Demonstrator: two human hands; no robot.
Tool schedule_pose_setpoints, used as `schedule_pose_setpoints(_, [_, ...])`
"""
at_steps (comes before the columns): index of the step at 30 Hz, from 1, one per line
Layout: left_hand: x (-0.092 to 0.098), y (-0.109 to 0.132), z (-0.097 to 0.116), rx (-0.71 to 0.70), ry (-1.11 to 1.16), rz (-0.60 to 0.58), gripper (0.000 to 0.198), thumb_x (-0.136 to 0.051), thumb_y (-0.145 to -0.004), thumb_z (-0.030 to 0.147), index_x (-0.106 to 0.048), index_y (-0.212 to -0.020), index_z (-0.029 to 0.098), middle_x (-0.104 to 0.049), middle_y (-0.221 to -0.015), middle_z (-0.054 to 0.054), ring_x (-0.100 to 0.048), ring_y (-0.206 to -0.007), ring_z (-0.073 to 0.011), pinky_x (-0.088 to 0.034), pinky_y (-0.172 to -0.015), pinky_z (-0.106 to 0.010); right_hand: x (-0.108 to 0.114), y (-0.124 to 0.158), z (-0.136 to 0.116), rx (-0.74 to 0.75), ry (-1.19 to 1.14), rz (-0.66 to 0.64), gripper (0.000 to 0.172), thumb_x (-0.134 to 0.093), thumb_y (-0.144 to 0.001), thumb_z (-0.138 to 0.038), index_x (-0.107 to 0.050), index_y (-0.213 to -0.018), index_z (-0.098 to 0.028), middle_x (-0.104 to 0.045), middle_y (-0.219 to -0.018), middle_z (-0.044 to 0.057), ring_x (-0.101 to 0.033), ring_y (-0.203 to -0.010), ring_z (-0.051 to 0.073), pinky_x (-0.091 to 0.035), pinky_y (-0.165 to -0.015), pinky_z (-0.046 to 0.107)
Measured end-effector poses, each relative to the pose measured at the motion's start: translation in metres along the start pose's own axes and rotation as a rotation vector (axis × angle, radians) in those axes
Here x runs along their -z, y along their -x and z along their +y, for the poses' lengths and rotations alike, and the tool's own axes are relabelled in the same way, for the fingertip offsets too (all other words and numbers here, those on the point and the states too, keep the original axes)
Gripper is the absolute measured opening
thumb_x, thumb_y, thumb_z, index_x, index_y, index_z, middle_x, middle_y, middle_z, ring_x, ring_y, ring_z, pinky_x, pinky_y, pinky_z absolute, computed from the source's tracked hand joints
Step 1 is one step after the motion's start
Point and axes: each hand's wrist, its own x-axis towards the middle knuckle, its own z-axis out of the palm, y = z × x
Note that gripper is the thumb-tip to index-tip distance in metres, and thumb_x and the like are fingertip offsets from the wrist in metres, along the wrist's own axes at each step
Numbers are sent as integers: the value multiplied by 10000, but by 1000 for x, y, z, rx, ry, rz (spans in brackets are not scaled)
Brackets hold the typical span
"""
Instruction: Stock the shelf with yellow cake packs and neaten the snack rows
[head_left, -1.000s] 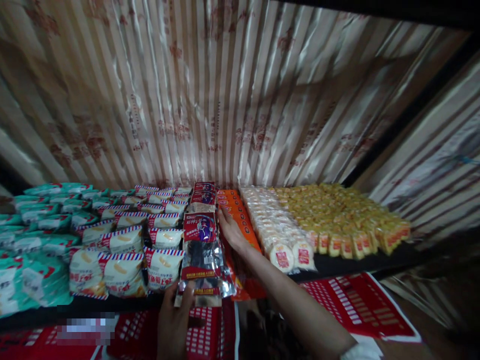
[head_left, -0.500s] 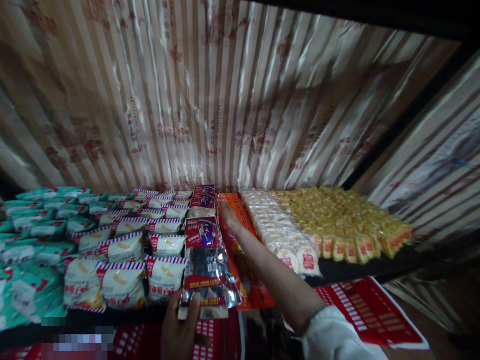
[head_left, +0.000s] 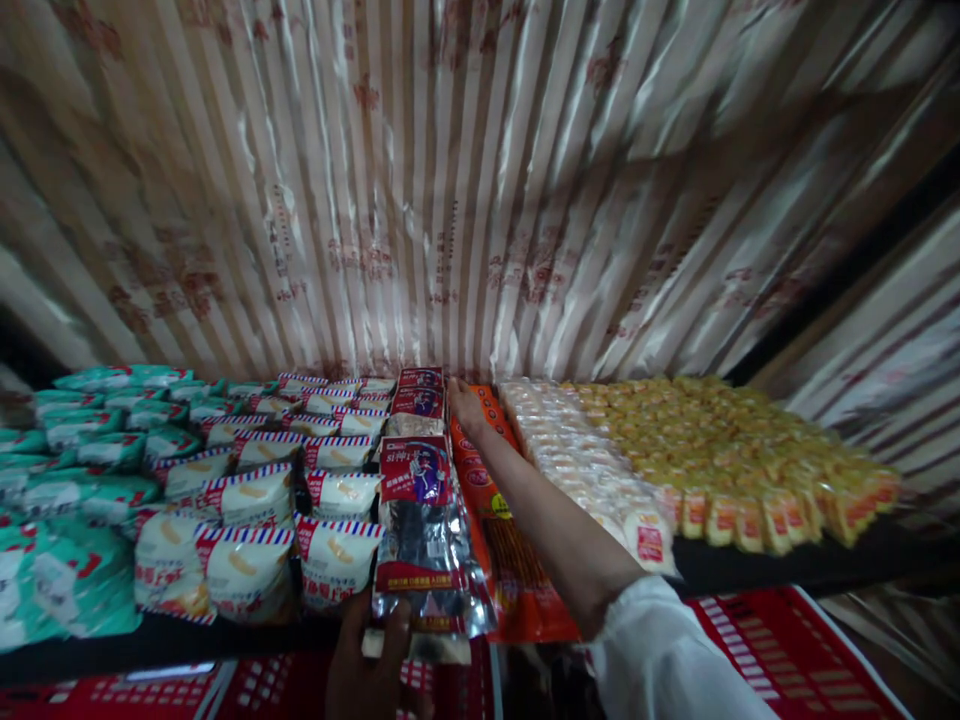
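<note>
Near the shelf's front edge, my left hand (head_left: 369, 650) is closed on the bottom of a dark red and silver snack packet (head_left: 416, 520), its thumb lying on top. More packets of this kind (head_left: 420, 390) are stacked behind and beneath it. My right hand (head_left: 466, 408) reaches to the back of the row, beside the right edge of the rear packets. Its fingers look stretched out, though they are small and dim. Under my right forearm lie flat orange snack packets (head_left: 521, 560), partly covered by the arm.
Striped white snack bags (head_left: 251, 575) and green bags (head_left: 82, 580) fill the shelf's left side. On the right are clear-wrapped round white snacks (head_left: 649, 540) and yellow packaged cakes (head_left: 750, 470). Red baskets (head_left: 795, 640) sit below the black shelf edge (head_left: 720, 575). A striped sheet (head_left: 480, 200) hangs behind.
The view has shifted slightly, so the shelf's right side appears farther right. My right hand is slightly farther back along the packets; my left hand keeps its hold at the front.
</note>
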Motion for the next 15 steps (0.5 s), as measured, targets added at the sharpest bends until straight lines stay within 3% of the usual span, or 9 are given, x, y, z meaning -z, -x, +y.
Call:
schedule_pose_setpoints(2, [-6, 1, 4, 112, 91, 13, 490, -638, -622, 578, -583, -939, 208, -669, -843, -70, -538, -370, -119, -395, -265, -223, 5, 8, -15, 52, 15, 26, 489, -284, -924, -463, -577, -1178, -165, -596, -1219, 100, -482, -1199, 229, -320, -1036, 414])
schedule_pose_setpoints(4, [-9, 0, 8, 156, 143, 28, 500, -619, -639, 572, -550, -963, 197, -664, -844, -69, -582, -420, -139, -383, -263, -208, 10, 20, -34, 185, 48, -41, 404, -353, -912, -432, -613, -1115, -198, -614, -1187, 65, -515, -1154, 201, -353, -1011, 367])
schedule_pose_setpoints(9, [-9, -3, 6, 153, 140, 46, 484, -669, -618, 478, -509, -974, 192, -660, -839, -65, -657, -578, -203, -432, -299, -212, 13, 61, -78, 740, 346, -539, 232, -477, -822, -178, -697, -886, -217, -693, -947, 30, -613, -928, 179, -449, -858, 311])
schedule_pose_setpoints(12, [-9, -3, 4, 151, 151, 60, 486, -685, -626, 430, -497, -1006, 192, -662, -895, -80, -667, -605, -201, -455, -314, -212, 7, 75, -88, 869, 521, -618, 281, -511, -744, -79, -707, -908, -196, -700, -931, 62, -608, -941, 203, -434, -873, 323])
schedule_pose_setpoints(15, [-12, -3, 5, 158, 166, 53, 470, -662, -668, 412, -496, -1039, 176, -656, -851, -77, -664, -586, -189, -465, -324, -206, -2, 76, -91, 921, 552, -640, 370, -518, -728, -51, -690, -1018, -202, -685, -1037, 68, -580, -1036, 199, -384, -957, 326])
